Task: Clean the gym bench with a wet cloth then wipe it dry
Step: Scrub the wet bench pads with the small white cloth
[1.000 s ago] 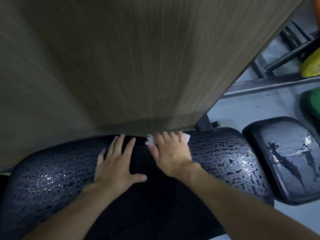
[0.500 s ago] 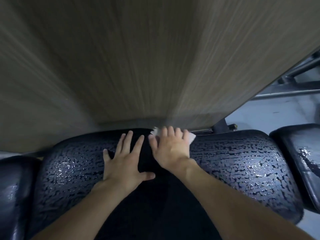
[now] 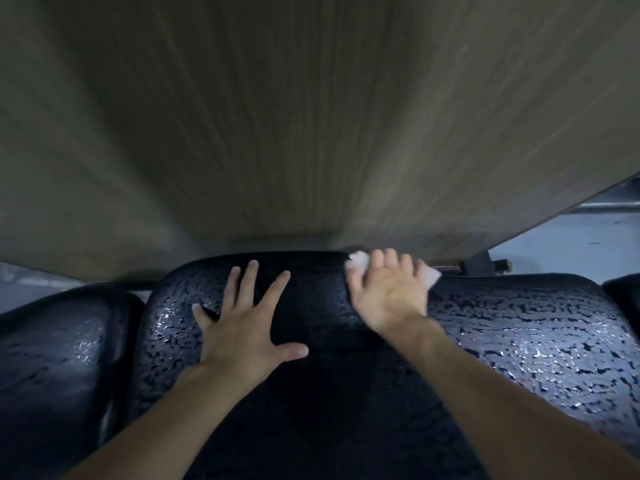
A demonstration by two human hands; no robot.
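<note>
Pressing cloth (image 3: 430, 277) onto wet bench (image 3: 536, 334): right hand (image 3: 388, 296), fingers together; left hand (image 3: 242, 327), fingers splayed.

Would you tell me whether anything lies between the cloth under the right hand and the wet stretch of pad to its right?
Nothing visible does: the cloth under the right hand borders the beaded pad directly.
</note>
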